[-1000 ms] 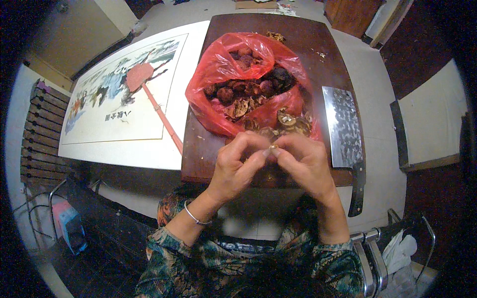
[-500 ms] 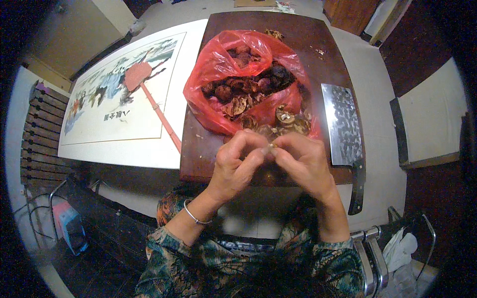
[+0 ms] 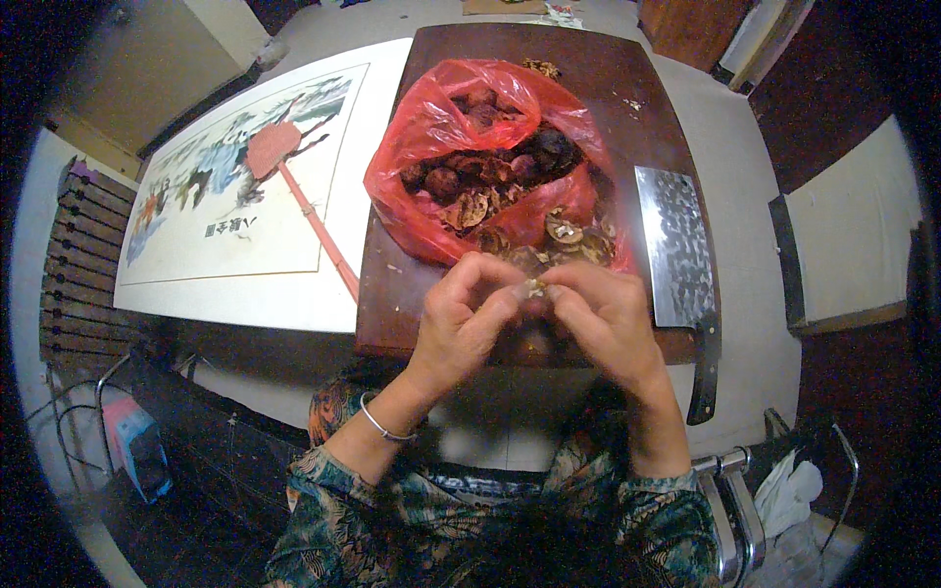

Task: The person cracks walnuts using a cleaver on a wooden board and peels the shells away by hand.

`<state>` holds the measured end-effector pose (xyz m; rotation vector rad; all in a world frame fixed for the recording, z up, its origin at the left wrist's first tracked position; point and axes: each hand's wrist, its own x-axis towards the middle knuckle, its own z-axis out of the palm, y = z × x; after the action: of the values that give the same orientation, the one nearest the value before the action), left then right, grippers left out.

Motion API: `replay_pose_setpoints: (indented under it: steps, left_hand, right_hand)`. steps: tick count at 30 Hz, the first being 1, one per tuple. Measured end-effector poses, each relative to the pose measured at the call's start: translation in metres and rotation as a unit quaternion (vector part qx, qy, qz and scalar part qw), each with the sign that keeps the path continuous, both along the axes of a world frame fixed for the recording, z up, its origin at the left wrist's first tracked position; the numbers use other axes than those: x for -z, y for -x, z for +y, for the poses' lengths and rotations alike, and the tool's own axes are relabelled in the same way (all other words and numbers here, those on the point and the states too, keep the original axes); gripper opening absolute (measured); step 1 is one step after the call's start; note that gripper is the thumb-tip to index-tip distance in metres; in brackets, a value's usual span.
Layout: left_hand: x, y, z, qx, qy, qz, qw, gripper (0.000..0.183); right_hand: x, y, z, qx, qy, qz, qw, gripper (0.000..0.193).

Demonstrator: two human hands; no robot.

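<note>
Near centre frame, the left hand (image 3: pixel 461 318) and right hand (image 3: pixel 608 318) are pinching a small pale piece (image 3: pixel 534 287), seemingly picking it apart, the next move probably calling for a gentle pull!

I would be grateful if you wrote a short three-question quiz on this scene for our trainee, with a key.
1. True or false: the cleaver lies to the right of the red plastic bag.
2. What sits between the fingertips of the left hand and the right hand?
A) a spoon
B) a small pale piece
C) a pen
3. Fill in: on the white tabletop, lying across the printed picture, is a pinkish-red ____.

Key: 1. True. 2. B. 3. Flyswatter.
</note>
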<state>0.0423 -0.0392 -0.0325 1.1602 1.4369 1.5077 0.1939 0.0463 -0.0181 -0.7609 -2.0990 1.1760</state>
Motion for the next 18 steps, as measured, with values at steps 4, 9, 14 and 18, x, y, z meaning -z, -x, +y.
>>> replay_pose_setpoints:
  steps: [4,9,14,18]
  left_hand:
    - [0.005,0.004,0.000,0.002,0.031,-0.037,0.999,0.011]
    - [-0.003,0.003,0.004,0.020,0.053,-0.141,0.988,0.014]
    - [-0.003,0.004,0.003,0.047,0.085,-0.215,0.972,0.018]
    - [-0.001,0.007,0.003,0.061,0.113,-0.260,0.957,0.020]
  right_hand:
    - [0.005,0.000,0.001,0.014,0.003,0.018,1.000,0.014]
    - [-0.002,-0.001,0.001,0.033,0.001,-0.020,0.999,0.010]
    - [0.010,0.001,0.004,0.003,-0.078,0.052,0.996,0.012]
    - [0.007,0.007,0.000,-0.010,-0.080,0.100,0.992,0.015]
